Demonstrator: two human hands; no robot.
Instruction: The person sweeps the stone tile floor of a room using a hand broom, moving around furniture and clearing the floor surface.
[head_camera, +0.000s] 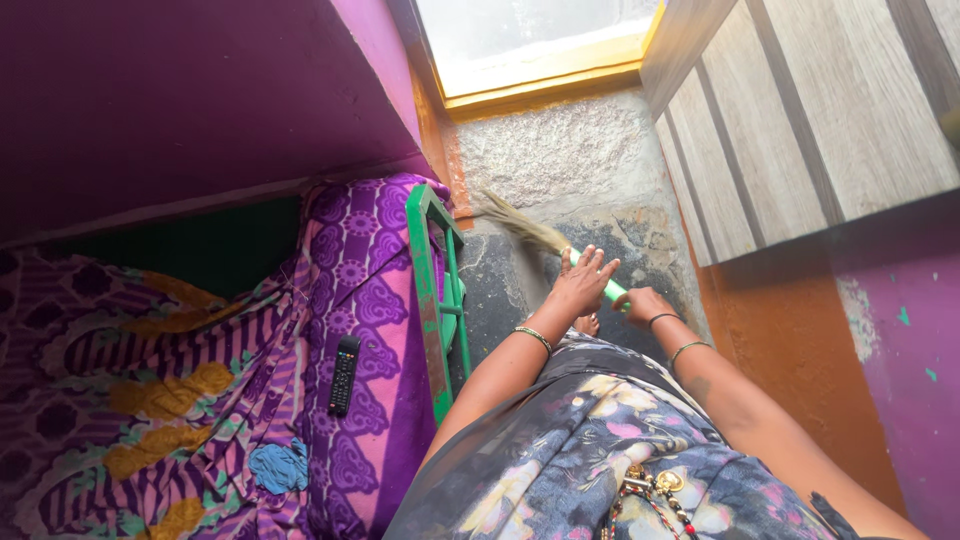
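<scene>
We're holding a broom (560, 250) with both hands down near the floor here. Our right hand (640, 302) is wrapping tight around the green handle, clamped on it, while our left hand (583, 280) is resting over the handle just above with the fingers spread loose, not really closed. The straw bristles are fanning out up and left onto the rough stone floor (560, 150). No containers showing anywhere. Just left of our hands a green metal bed frame (432, 290) is crowding the narrow strip of floor, with a purple patterned bedsheet (350, 300) draped over it and a black remote (344, 375) lying on top. On the right a wooden panelled door (800, 110) is boxing us in.
</scene>
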